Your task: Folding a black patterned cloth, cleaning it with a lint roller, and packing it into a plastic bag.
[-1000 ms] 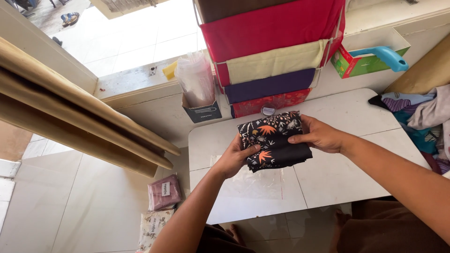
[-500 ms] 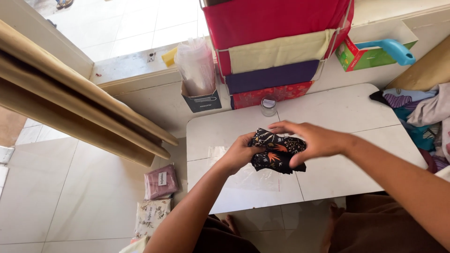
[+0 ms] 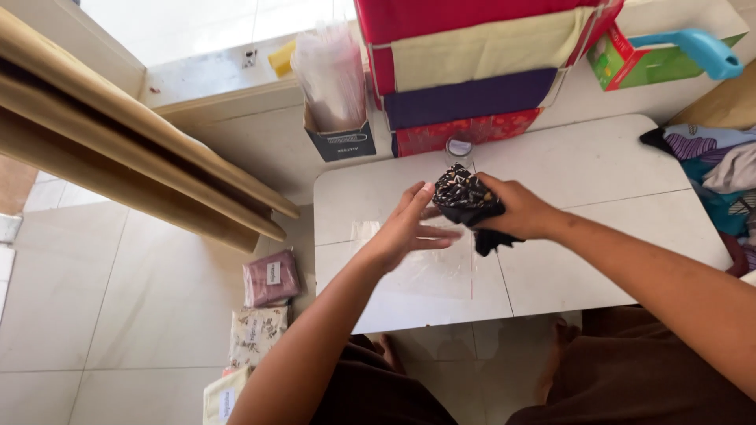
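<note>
While the right hand (image 3: 516,211) grips the folded dark cloth (image 3: 465,197) mid-frame, the left hand (image 3: 405,232) spreads a clear bag (image 3: 421,264), cloth not yet inside.

two hands (image 3: 405,232), one folded cloth (image 3: 465,197)

Black patterned cloth (image 3: 465,197), white table (image 3: 598,169), red, cream, purple stacked fabrics (image 3: 472,55)

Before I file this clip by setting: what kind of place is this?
Probably a home textile-packing spot: stacked folded fabrics, a box of clear bags, and bagged cloth packs on the tiled floor.
</note>
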